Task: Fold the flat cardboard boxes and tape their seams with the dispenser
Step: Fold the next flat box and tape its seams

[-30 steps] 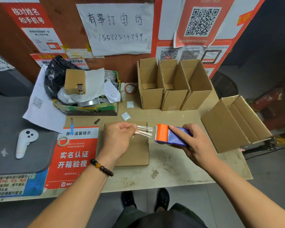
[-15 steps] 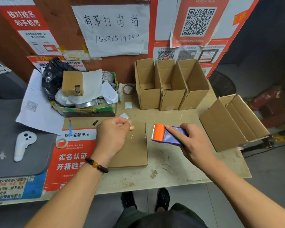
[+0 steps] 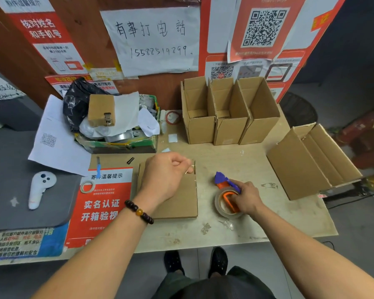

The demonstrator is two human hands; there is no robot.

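Observation:
A flat cardboard box (image 3: 181,205) lies on the table (image 3: 235,160) in front of me. My left hand (image 3: 166,176) hovers over its far right corner with curled fingers, pinching a thin strand of clear tape (image 3: 190,170). To the right, my right hand (image 3: 246,198) grips the orange and purple tape dispenser (image 3: 221,180), which rests on the table with its clear roll (image 3: 220,210) down. Three folded open boxes (image 3: 229,130) stand in a row at the back. A larger open box (image 3: 298,165) lies on its side at the right edge.
A green carton (image 3: 117,144) full of bags and paper sits at the back left. A white controller (image 3: 41,188) lies on a grey mat (image 3: 9,169). A small tape ring (image 3: 88,186) sits on a red notice (image 3: 104,208). The table's front edge is close to my feet.
My right hand lowered the dispenser from mid-air and set it on the table, roll down. The tape stretched between my hands has parted; my left hand stays over the flat box's corner.

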